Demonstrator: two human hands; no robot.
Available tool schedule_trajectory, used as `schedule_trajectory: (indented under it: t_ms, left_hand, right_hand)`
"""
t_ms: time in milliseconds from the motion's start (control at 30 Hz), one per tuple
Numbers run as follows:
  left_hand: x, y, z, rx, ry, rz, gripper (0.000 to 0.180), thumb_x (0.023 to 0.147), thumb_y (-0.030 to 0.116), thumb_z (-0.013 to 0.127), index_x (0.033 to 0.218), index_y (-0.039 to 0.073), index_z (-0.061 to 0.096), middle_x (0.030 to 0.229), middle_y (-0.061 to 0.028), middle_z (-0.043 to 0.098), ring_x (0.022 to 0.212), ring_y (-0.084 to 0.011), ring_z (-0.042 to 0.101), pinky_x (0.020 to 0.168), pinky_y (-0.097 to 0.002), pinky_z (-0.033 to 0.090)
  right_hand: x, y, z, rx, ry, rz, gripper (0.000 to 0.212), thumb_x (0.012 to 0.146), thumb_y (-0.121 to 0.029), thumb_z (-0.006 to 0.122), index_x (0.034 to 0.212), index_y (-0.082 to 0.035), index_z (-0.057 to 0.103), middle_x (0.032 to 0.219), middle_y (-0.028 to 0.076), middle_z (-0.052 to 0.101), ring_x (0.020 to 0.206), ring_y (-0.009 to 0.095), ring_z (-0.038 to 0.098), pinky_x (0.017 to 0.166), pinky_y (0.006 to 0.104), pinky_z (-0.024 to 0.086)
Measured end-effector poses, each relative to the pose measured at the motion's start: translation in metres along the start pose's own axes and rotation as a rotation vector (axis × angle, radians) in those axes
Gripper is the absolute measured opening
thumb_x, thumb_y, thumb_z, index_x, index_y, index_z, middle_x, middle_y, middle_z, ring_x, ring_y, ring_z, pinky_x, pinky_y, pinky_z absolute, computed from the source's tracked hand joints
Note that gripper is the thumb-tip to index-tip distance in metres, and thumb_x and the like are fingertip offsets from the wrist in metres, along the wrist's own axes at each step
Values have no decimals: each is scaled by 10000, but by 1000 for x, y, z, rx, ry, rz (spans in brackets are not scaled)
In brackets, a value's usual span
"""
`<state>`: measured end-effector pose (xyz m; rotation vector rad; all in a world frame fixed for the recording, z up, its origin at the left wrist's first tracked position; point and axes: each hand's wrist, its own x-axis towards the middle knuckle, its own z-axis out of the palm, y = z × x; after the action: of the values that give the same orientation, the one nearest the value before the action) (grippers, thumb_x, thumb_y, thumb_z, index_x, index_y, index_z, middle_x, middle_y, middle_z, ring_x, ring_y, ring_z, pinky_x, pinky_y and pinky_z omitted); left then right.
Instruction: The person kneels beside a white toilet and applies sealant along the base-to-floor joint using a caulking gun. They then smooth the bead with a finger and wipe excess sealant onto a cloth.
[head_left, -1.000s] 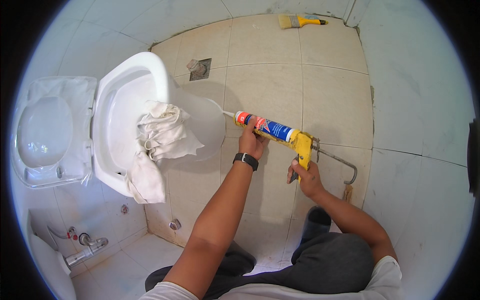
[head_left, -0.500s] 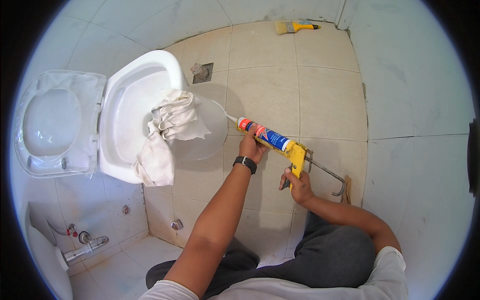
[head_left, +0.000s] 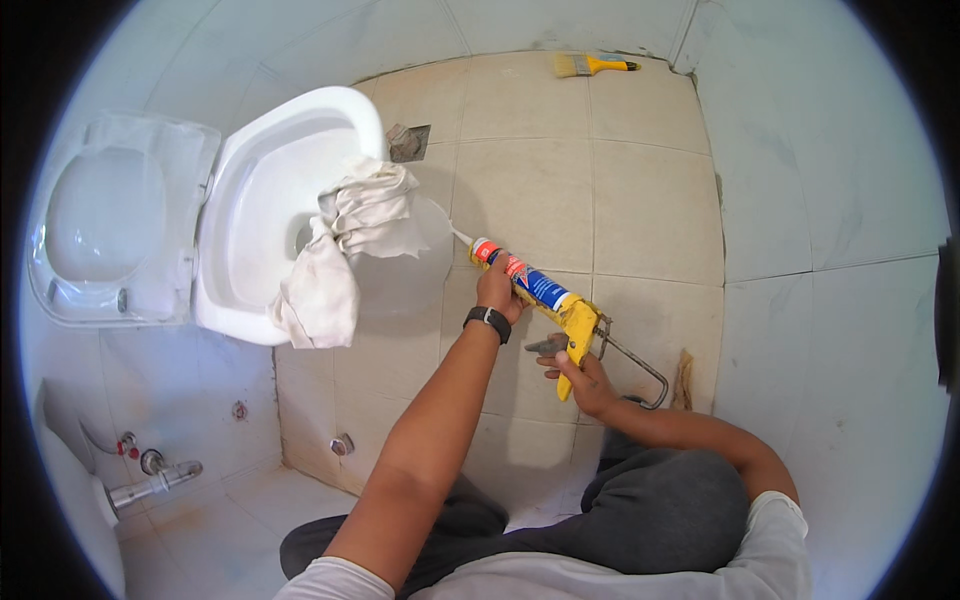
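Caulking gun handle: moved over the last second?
Yes. Judged against the floor tile joints, the caulking gun handle has shifted lower in the view and slightly left.

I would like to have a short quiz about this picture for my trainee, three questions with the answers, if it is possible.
1. True or false: the flat paintbrush with yellow handle lies on the beige tiled floor.

2. Which hand is nearer to the pointed white nozzle of the yellow caulking gun?
A) right hand
B) left hand

3. Fill in: the crumpled white cloth hangs over the edge of the ______.

Key: 1. True. 2. B. 3. Glossy white toilet bowl.
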<state>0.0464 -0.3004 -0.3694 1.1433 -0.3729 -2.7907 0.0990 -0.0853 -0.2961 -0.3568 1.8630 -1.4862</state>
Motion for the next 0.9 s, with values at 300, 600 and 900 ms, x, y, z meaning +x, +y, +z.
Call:
schedule_trajectory:
  t_ms: [300, 600, 900]
  left_hand:
    - [4, 6, -11, 95, 7, 6, 288, 1052, 365, 536, 1131, 92, 496, 928, -59, 625, 794, -229, 690, 730, -481, 618]
    - [10, 5, -17, 111, 23, 27, 285, 1048, 358, 545, 1136, 89, 512, 924, -62, 626, 781, -219, 686, 715, -472, 618]
    - [6, 2, -26, 154, 77, 42, 280, 1025, 344, 570, 1128, 89, 520, 923, -66, 634, 778, -225, 692, 707, -477, 618]
  right_hand:
    - [58, -113, -128, -1577, -164, 63, 165, 817, -202, 686, 900, -72, 745, 864, 170, 723, 864, 361, 696, 776, 480, 552]
    - [29, -141, 29, -1713, -950, -794, 458, 822, -228, 716, 1216, -5, 647, 1189, 152, 656, 1108, 313, 621, 937, 417, 491]
    - [45, -37, 39, -2014, -663, -1018, 448, 883, -214, 607, 1270, 11, 637, 1004, 105, 653, 942, 248, 625, 814, 381, 482]
